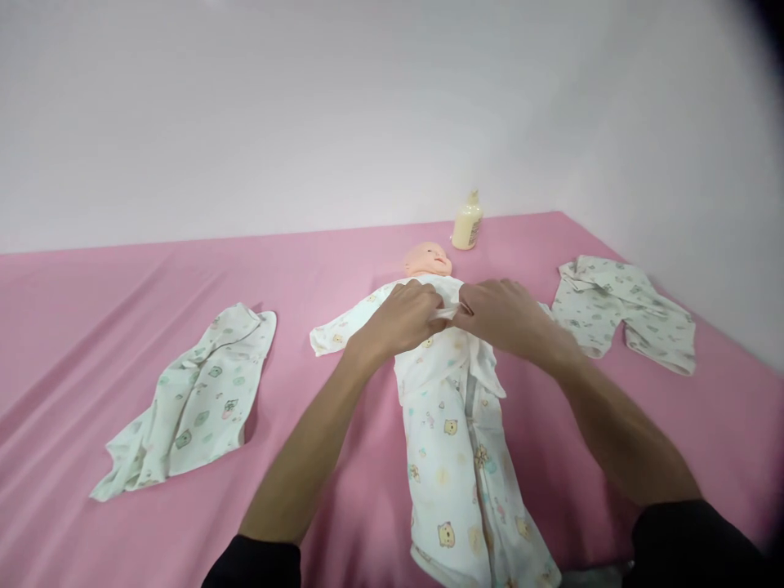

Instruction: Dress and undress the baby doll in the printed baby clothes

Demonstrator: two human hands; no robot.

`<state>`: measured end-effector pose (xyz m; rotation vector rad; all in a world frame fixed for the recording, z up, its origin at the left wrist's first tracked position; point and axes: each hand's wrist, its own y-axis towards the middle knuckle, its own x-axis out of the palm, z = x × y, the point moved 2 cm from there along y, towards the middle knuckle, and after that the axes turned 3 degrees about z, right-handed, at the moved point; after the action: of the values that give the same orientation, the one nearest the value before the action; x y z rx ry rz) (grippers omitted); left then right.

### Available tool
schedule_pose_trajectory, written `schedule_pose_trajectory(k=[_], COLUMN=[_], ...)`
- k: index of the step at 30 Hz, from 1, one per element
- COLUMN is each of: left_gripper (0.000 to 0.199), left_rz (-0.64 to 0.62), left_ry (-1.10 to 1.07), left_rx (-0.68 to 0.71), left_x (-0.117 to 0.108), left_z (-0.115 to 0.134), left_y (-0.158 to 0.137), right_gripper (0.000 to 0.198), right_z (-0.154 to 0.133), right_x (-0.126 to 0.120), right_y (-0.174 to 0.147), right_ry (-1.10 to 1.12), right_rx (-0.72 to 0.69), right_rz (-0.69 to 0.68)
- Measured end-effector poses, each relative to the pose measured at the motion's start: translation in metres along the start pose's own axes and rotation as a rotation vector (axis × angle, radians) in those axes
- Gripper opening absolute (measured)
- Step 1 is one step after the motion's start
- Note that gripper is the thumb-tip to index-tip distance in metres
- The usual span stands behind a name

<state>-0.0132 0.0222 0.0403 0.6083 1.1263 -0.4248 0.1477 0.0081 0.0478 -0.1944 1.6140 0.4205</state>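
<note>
A baby doll (427,259) lies on its back, head toward the wall, in a white patterned baby shirt (432,371) and matching baby pants (450,482) with small bear prints. Over the doll's chest, my left hand (409,314) is closed on the white cloth of the shirt. Facing it, my right hand (499,314) pinches the same shirt, and a short strip of cloth stretches between the two. One sleeve reaches out to the left; my right forearm hides most of the other. The shirt's lower hem lies over the top of the pants.
A pink sheet (331,278) covers the surface, with folds at the left. A patterned garment (202,400) lies crumpled on the left, and small patterned pants (625,310) lie on the right. A cream pump bottle (467,224) stands behind the doll's head, near the white wall (275,122).
</note>
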Motion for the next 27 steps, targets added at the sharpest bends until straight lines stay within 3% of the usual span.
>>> schedule_pose_trajectory(k=[3, 8, 20, 27], left_gripper=[0.029, 0.021, 0.02, 0.019], left_rz=[0.009, 0.004, -0.01, -0.048], left_ry=[0.012, 0.017, -0.081, -0.161], left_rx=[0.09, 0.144, 0.126, 0.091], left_x=[0.001, 0.002, 0.003, 0.006], left_z=[0.001, 0.003, -0.002, -0.008], left_y=[0.001, 0.002, 0.003, 0.002], right_gripper=[0.022, 0.017, 0.024, 0.029], right_z=[0.015, 0.023, 0.02, 0.017], right_x=[-0.005, -0.009, 0.0, 0.002], right_y=[0.002, 0.003, 0.007, 0.008], right_ry=[0.264, 0.535, 0.58, 0.46], right_rx=[0.041, -0.014, -0.001, -0.09], right_rz=[-0.106, -0.298, -0.269, -0.243])
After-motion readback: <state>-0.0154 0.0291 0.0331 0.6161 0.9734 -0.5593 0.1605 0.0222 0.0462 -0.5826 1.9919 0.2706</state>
